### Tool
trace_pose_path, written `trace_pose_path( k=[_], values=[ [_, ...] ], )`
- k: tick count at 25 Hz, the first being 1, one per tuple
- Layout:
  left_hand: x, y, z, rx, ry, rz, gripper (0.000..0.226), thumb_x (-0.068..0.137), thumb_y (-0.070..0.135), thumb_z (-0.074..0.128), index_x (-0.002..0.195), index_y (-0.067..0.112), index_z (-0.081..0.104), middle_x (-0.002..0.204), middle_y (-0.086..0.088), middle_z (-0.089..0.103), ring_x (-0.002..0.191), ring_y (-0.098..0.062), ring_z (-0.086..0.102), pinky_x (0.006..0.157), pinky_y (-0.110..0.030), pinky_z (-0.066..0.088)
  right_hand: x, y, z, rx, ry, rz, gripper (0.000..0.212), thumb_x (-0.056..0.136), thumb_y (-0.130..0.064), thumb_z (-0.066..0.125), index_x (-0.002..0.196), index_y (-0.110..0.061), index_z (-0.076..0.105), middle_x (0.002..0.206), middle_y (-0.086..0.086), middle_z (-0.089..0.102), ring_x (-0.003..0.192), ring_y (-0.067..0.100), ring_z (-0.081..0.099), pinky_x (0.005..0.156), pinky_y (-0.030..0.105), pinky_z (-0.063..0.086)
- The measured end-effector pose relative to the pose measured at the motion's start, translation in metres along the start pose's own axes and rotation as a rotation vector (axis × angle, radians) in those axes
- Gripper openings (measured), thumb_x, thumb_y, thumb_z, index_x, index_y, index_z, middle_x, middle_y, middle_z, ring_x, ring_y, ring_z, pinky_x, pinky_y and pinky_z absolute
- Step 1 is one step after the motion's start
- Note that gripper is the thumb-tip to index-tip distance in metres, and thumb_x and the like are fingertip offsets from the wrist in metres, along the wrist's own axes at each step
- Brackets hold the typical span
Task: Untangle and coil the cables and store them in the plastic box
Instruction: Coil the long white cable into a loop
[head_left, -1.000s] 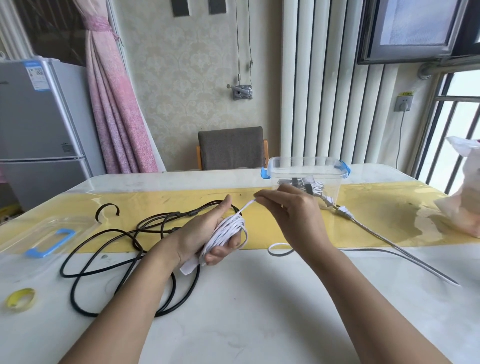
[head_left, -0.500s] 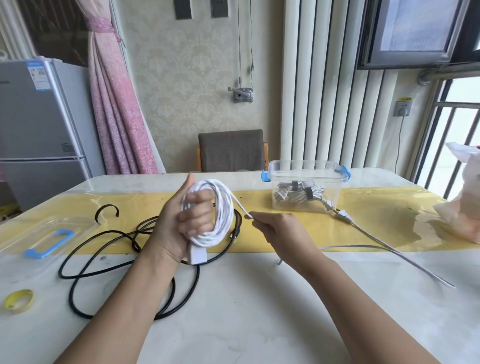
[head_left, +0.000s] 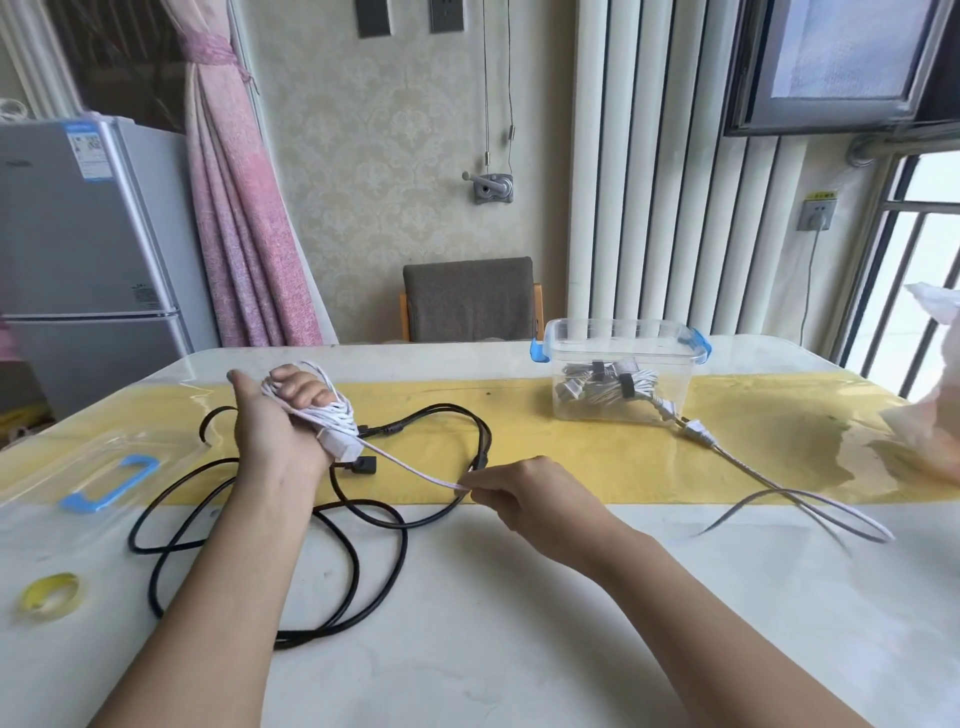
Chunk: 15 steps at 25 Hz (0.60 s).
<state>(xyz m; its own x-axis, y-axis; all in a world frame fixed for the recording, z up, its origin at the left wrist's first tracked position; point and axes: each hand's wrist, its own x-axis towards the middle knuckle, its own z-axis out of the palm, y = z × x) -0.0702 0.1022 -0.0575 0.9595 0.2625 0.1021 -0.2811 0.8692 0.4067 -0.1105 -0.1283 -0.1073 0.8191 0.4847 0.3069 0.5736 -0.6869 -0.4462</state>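
above the black cable (head_left: 449, 407), the left hand (head_left: 270, 431) grips the white cable coil (head_left: 337, 410), now lowered; the right hand (head_left: 530, 493) pinches its strand taut. probably another wrap on; the tail lies beside the plastic box (head_left: 623, 343).

Left hand (head_left: 280, 421) grips coiled white cable (head_left: 332, 410); right hand (head_left: 524, 493) pinches its strand.

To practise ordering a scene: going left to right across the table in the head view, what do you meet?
Yellow tape roll → clear lid with blue handle → left hand gripping coiled white cable → right hand pinching its loose strand → plastic box → plastic bag.
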Motion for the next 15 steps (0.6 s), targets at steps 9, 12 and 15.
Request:
trace_pose_path(
  k=[9, 12, 15],
  values=[
    [-0.011, -0.038, -0.002, 1.283, -0.142, 0.54, 0.054, 0.096, 0.052, 0.038, 0.058, 0.013, 0.038, 0.038, 0.002, 0.04, 0.034, -0.02, 0.038, 0.04, -0.022, 0.033, 0.001, -0.008, 0.01, 0.038, 0.052, -0.219, 0.021, 0.097, -0.026, 0.051, 0.1, -0.015, 0.069, 0.064, 0.006, 0.051, 0.061, 0.023, 0.033, 0.055, 0.033, 0.034],
    [-0.01, -0.038, -0.011, 1.586, -0.331, 0.607, 0.065, 0.089, 0.06, 0.042, 0.056, 0.004, 0.041, 0.04, -0.008, 0.044, 0.034, -0.02, 0.043, 0.044, -0.027, 0.04, 0.0, -0.014, 0.006, -0.022, 0.159, -0.298, 0.02, 0.094, -0.027, 0.055, 0.088, -0.015, 0.069, 0.061, 0.002, 0.054, 0.057, 0.021, 0.039, 0.053, 0.032, 0.037],
    [-0.019, -0.042, -0.009, 1.627, -0.511, 0.407, 0.073, 0.078, 0.076, 0.04, 0.063, 0.005, 0.046, 0.037, -0.002, 0.042, 0.03, -0.016, 0.039, 0.039, -0.017, 0.035, -0.001, -0.017, -0.005, 0.013, 0.381, -0.302, 0.018, 0.089, -0.033, 0.06, 0.084, -0.019, 0.07, 0.067, -0.006, 0.064, 0.057, 0.012, 0.049, 0.052, 0.031, 0.045]
  ],
)
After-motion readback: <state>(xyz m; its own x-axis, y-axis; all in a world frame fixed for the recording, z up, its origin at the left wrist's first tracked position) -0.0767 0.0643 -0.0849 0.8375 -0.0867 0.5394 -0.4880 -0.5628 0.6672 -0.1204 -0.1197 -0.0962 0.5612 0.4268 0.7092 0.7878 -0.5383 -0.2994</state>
